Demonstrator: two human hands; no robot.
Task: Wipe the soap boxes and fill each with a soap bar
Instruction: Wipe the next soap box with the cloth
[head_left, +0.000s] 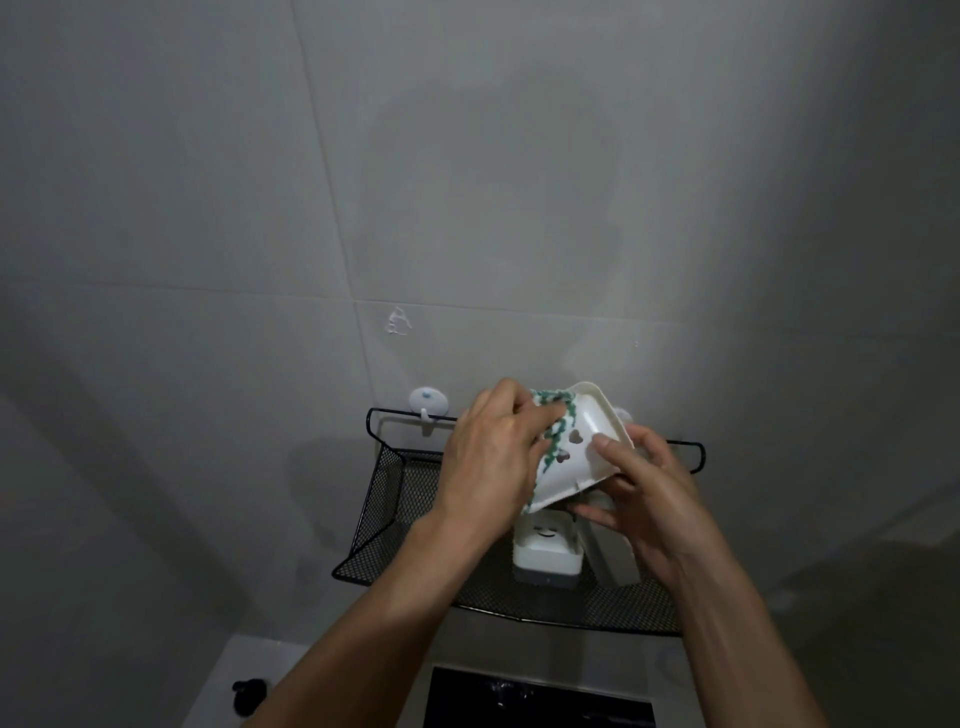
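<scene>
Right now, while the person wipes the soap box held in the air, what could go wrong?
1. The right hand pinches the tilted soap box only at its rim and underside. The left hand pushes the cloth into it, so the box may slip and fall.
2. A second box sits on the mesh shelf just below; a dropped box could hit it.
3. Light is dim, so missed dirt may go unseen.
</scene>
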